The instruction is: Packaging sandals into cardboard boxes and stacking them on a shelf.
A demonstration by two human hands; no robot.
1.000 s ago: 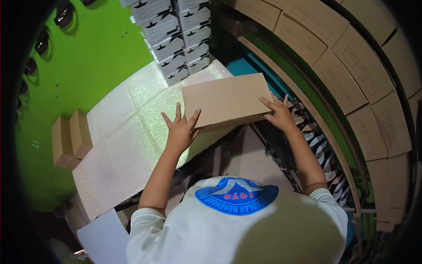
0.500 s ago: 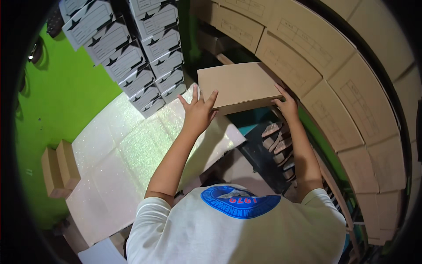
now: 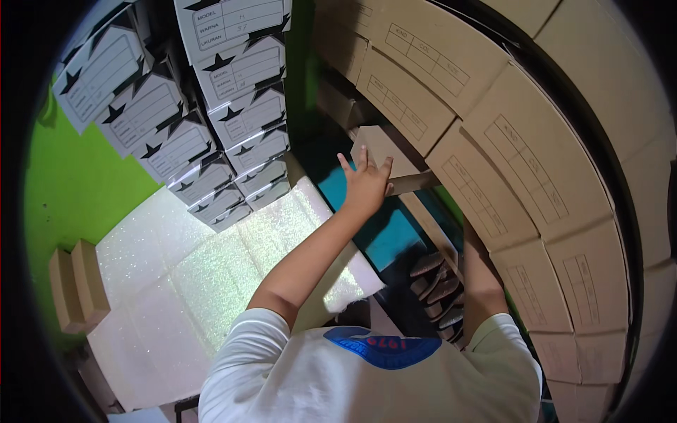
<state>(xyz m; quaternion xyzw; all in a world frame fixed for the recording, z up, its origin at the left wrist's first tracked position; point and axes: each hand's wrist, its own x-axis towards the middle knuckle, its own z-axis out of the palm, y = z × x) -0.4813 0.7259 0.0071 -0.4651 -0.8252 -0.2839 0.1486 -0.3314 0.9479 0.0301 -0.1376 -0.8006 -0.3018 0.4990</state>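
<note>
A plain brown cardboard box [image 3: 402, 156] sits partly under the stacked boxes on the right, its right part hidden behind them. My left hand [image 3: 367, 185] lies against its left end with fingers spread, touching the box but not wrapped round it. My right forearm [image 3: 481, 275] reaches up behind the boxes on the right, so my right hand is out of sight. I cannot tell whether it touches the box. Under the box runs a narrow wooden rail [image 3: 431, 229].
Labelled brown boxes [image 3: 486, 197] fill the rack on the right. White boxes with black stars [image 3: 247, 113] stand stacked at the far left, on a table with a glittery sheet [image 3: 211, 282]. Sandals [image 3: 437, 292] lie below the rail. Two small brown boxes [image 3: 79, 285] stand at left.
The brown box has moved away from me and right, from in front of the rack to partly behind its boxes. My left hand followed it; my right hand has gone out of sight.
</note>
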